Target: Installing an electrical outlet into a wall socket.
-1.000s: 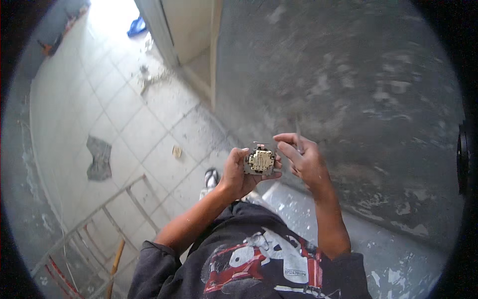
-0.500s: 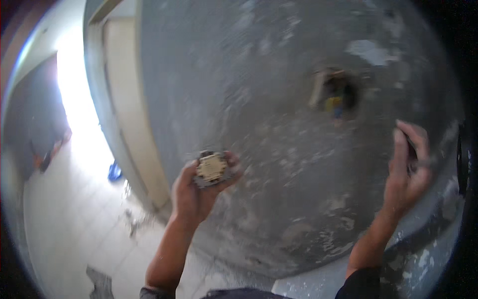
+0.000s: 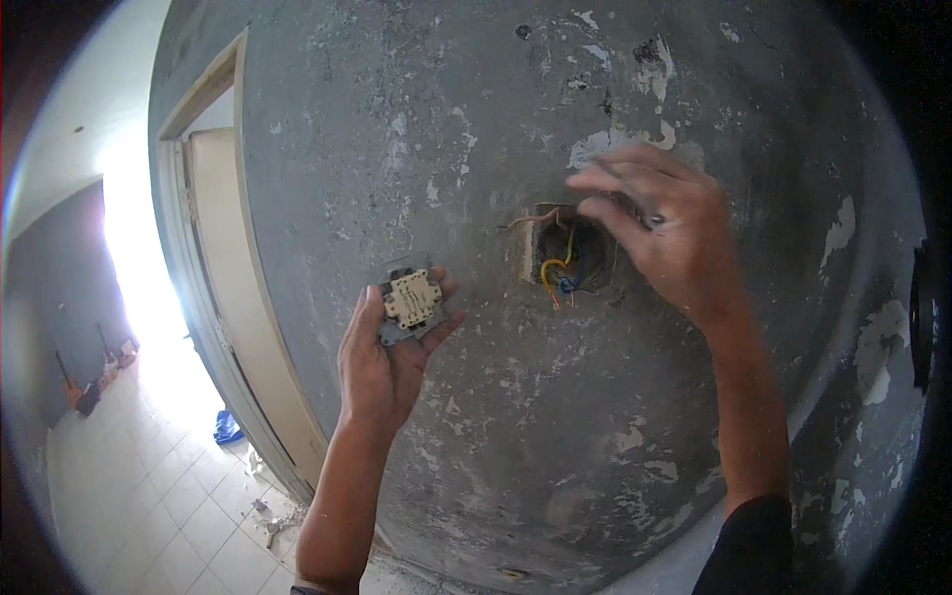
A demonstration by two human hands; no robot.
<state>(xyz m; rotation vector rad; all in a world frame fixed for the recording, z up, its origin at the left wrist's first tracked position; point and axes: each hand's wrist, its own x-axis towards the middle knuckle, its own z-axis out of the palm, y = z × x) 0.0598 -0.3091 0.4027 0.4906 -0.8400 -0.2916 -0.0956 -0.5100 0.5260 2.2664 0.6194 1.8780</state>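
Note:
My left hand (image 3: pixel 382 347) grips a wall switch or socket insert (image 3: pixel 413 299) by its edges, its cream back and grey metal frame turned toward me. To the right, an open wall box (image 3: pixel 593 253) is sunk in the grey wall. From it stick out a yellow wire (image 3: pixel 549 270), a blue wire (image 3: pixel 568 285) and a brownish wire (image 3: pixel 540 217) bent to the left. My right hand (image 3: pixel 666 228) is raised beside the box's upper right, thumb and fingers closed around a thin dark object, partly hidden and blurred. The insert and the wires are apart.
The grey wall (image 3: pixel 466 416) is patchy with peeling paint. A door frame (image 3: pixel 283 397) stands at the left, beyond it a bright opening. On the tiled floor (image 3: pixel 198 526) lie a blue bag-like thing (image 3: pixel 227 427) and debris (image 3: pixel 273 516). Tools (image 3: pixel 99 382) lean farther back.
My right hand has moved up and left to beside the wall box. The view has shifted, so the box sits farther left. My left hand still holds the insert, now slightly higher.

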